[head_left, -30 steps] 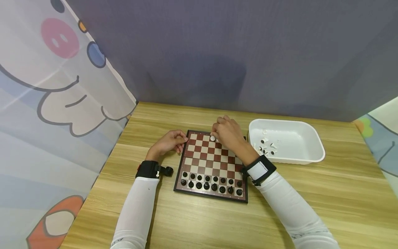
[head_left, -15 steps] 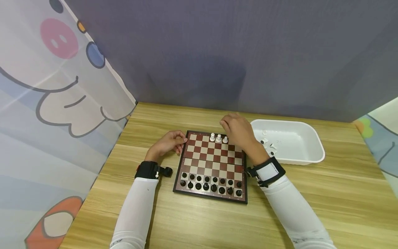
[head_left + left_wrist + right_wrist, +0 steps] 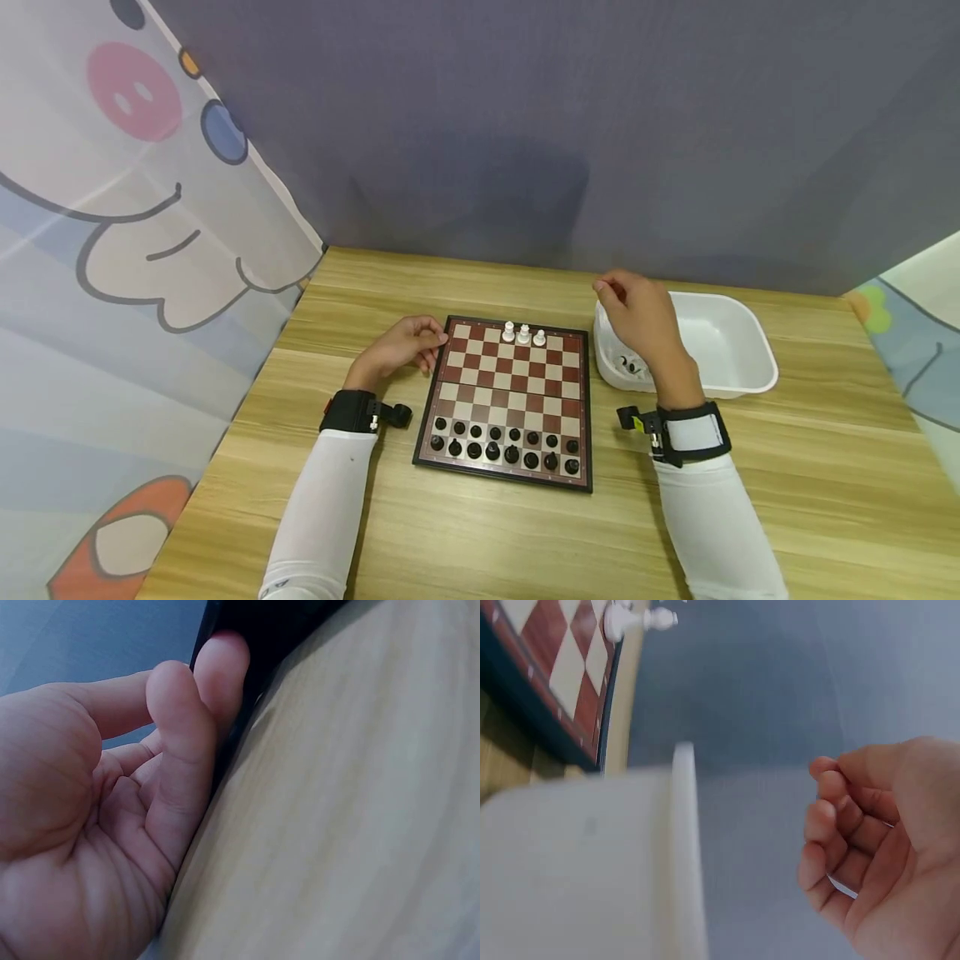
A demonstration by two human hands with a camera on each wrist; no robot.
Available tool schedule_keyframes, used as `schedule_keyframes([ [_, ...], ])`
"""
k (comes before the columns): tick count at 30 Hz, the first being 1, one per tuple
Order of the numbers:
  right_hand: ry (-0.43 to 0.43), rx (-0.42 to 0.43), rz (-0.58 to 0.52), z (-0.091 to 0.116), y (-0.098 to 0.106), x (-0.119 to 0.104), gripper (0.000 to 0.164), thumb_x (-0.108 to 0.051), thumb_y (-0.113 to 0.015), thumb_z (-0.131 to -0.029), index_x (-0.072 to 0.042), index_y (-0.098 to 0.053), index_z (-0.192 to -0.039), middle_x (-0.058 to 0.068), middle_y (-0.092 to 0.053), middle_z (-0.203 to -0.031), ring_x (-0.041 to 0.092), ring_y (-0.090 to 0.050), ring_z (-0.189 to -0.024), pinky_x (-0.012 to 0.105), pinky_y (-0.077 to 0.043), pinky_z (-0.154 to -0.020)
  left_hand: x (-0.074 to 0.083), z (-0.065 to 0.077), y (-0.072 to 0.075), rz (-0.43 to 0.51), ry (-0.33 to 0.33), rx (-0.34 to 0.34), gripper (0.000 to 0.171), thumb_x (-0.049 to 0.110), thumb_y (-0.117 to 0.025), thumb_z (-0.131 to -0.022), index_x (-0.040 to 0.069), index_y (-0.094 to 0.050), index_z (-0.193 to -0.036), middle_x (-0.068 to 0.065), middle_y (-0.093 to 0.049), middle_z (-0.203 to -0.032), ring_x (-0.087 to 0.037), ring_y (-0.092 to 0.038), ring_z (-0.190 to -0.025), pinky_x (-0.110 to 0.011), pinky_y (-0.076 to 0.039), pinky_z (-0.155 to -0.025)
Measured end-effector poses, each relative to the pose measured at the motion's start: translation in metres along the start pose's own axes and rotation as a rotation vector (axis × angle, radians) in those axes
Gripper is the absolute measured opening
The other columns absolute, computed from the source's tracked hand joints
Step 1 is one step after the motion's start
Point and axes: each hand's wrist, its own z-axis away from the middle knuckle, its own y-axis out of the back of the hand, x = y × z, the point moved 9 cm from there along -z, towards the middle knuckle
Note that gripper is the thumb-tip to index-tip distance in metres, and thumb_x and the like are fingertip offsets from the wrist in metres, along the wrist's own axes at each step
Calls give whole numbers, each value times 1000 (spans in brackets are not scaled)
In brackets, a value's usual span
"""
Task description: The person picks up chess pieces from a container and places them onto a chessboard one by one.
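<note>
In the head view a red-and-cream chessboard [image 3: 517, 367] lies on the table. My left hand [image 3: 401, 346] grips its upper left edge, with thumb and fingertips against the black frame [image 3: 262, 637] in the left wrist view. Three white chess pieces [image 3: 523, 335] stand on the far row. Two rows of black chess pieces [image 3: 492, 451] fill the near side. Above the left part of a white plastic tray [image 3: 768, 367] hangs my right hand [image 3: 645, 317], its fingers loosely curled. No piece shows between its fingers in the right wrist view.
Loose chess pieces [image 3: 632, 365] lie at the tray's left end, partly hidden by the right hand. The wooden table [image 3: 480, 542] meets a grey partition [image 3: 480, 150] at the back. A printed curtain [image 3: 150, 333] hangs at the left.
My right hand has moved right, from the board's far row to above the tray, uncovering three standing white pieces. My left hand has stayed at the board's edge.
</note>
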Motion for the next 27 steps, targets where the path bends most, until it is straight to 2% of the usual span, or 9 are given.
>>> schedule_keyframes([
  [5, -91, 19, 19, 5, 16, 25, 27, -25, -58, -104, -4, -75, -106, 7, -55, -65, 16, -41, -51, 32, -32, -50, -2, -1, 0, -6, 10, -4, 17, 17, -60, -105, 1, -57, -112, -5, -61, -74, -15, -62, -58, -26, -58, -54],
  [11, -157, -1, 32, 6, 26, 46, 28, -27, -59, -103, -4, -74, -104, 4, -54, -66, 13, -42, -51, 32, -33, -49, -1, 0, 1, -9, 12, 2, 16, 15, -59, -105, 1, -57, -112, -6, -60, -76, -15, -61, -58, -26, -59, -54],
  [16, -191, -49, 43, 6, 25, 65, 31, -29, -57, -104, -4, -74, -107, 7, -61, -71, 14, -45, -56, 33, -35, -52, 1, 0, 2, -13, 12, 8, 15, 14, -59, -105, 0, -57, -112, -6, -60, -76, -16, -61, -58, -26, -58, -53],
  [21, -232, -42, 51, 8, 23, 84, 30, -27, -56, -104, -4, -74, -108, 13, -65, -81, 20, -49, -66, 33, -37, -57, 0, 0, 2, -10, 17, 5, 14, 14, -58, -105, 1, -57, -111, -5, -60, -76, -16, -61, -58, -26, -58, -53],
  [27, -253, -56, 49, 10, 16, 95, 28, -23, -53, -103, -4, -73, -109, 18, -70, -93, 25, -56, -78, 33, -41, -64, 0, -1, 1, -18, 11, 3, 14, 14, -58, -106, 1, -57, -111, -5, -60, -75, -16, -62, -57, -26, -58, -53],
])
